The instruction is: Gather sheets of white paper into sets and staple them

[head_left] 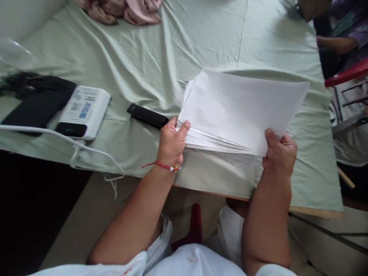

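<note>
A loose stack of white paper sheets (238,105) is held just over the cloth-covered table, its sheets fanned unevenly along the left and near edges. My left hand (173,142) grips the near left corner, thumb on top and fingers beneath. At the near right corner, my right hand (280,151) is closed the same way, its thumb pressing on the top sheet. Just left of my left hand lies a black stapler (148,115), its right end close to my fingers. The fingers under the paper are partly hidden.
A white power bank (86,111) with a white cable (57,134) sits on the left, beside a flat black item (37,99). Pinkish cloth (138,9) lies at the back. Beyond the table's right edge are another person's arm (339,44) and a red chair edge (347,74).
</note>
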The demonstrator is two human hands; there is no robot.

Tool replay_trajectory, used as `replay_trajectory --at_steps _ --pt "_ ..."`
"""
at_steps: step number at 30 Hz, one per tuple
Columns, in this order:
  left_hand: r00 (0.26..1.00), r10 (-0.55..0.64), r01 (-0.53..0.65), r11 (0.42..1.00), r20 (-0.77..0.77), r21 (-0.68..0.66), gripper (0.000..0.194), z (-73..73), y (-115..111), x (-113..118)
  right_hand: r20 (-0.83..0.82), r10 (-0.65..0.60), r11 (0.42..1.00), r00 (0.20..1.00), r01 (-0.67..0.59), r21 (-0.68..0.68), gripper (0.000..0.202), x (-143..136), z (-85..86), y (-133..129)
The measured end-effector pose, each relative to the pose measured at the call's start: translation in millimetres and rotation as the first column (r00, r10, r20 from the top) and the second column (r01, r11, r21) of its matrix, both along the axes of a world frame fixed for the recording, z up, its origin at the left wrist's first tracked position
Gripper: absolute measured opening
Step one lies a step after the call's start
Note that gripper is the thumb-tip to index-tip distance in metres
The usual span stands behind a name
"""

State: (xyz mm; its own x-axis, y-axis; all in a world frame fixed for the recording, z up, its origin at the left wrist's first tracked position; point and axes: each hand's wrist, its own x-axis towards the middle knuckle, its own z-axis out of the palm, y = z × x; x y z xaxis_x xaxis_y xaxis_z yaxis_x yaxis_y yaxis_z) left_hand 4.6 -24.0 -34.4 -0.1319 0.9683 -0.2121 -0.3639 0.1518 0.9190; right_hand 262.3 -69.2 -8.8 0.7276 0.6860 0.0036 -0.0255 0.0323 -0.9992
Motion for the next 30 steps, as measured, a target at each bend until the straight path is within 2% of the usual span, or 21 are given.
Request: replay_trajectory --at_steps 5,10,14,17,19,22,24,27,30 --pt "0.998 -0.062 0.06 0.992 -0.016 -0.109 0.031 11.7 -6.7 -9.0 -0.053 0.051 0.998 0.997 -0.053 -0.034 0.038 7.6 6.7 -10.1" --pt "0.997 -0.081 0.076 0.975 -0.016 -0.208 0.037 19.9 -9.9 -18.9 -0.109 0.15 0.977 0.983 -0.164 -0.138 0.037 21.0 10.8 -20.9" --pt "0.994 -0.003 -0.012 0.991 -0.111 -0.131 0.043 13.3 -10.4 -17.4 -0.103 0.171 0.956 0.98 -0.191 -0.222 0.034 22.4 10.7 -20.2" --pt "0.978 0.075 -0.09 0.993 -0.193 -0.072 0.048 7.1 -9.7 -15.5 -0.052 0.187 0.96 0.981 -0.194 -0.201 0.02 21.4 8.0 -16.9" --pt "0.984 0.067 -0.08 0.994 -0.164 -0.069 0.05 7.5 -9.7 -15.5 -0.02 0.168 0.973 0.986 -0.169 -0.156 0.014 22.1 5.6 -15.1" --pt "0.997 -0.033 0.024 0.993 -0.069 -0.118 0.04 14.6 -10.3 -17.7 0.025 0.08 0.993 0.996 -0.078 -0.083 0.013 24.9 2.8 -12.8" --pt "0.993 -0.096 0.083 0.984 -0.075 -0.155 0.034 19.6 -10.0 -20.7 0.053 0.022 0.998 0.998 -0.019 -0.062 0.013 26.1 2.2 -11.2" --pt "0.982 -0.102 0.079 0.986 -0.16 -0.147 0.031 22.3 -7.2 -25.9 0.083 0.0 0.998 0.997 0.005 -0.063 0.014 23.8 2.1 -8.5" --pt "0.979 -0.07 0.046 0.991 -0.191 -0.128 0.036 19.6 -3.7 -29.0 0.08 -0.001 0.998 0.997 0.006 -0.056 0.015 18.2 2.0 -4.6"
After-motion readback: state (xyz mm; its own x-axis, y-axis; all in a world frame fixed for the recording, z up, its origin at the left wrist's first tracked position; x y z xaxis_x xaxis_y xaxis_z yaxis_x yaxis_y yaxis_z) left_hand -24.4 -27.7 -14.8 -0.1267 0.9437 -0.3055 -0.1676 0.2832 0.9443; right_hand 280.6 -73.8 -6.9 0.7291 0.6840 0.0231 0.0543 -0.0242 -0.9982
